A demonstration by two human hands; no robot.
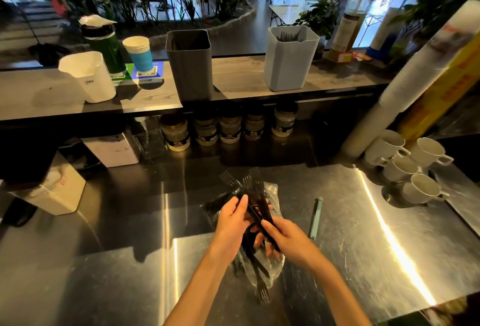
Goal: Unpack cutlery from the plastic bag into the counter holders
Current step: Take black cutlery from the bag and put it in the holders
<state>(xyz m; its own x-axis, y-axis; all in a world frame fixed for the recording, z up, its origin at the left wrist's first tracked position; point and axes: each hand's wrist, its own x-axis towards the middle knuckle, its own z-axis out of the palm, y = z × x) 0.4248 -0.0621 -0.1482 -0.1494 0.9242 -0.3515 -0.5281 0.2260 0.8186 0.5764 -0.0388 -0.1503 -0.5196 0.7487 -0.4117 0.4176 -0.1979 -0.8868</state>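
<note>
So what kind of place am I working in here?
Probably a café service counter: white ceramic mugs on the steel worktop, a tall sleeve of stacked white paper cups, and a pale grey cutlery holder facing a seating area.

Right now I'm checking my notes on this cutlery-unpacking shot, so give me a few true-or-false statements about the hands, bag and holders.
1. Both hands grip a bundle of black forks. True: the left hand and right hand both hold it.
2. The plastic bag hangs from the upper shelf. False: it lies on the steel counter under the hands.
3. The light grey holder already contains some cutlery. True.
4. The dark grey holder lies on its side. False: it stands upright on the shelf.
5. The white mugs are left of the hands. False: they sit at the right.
</note>
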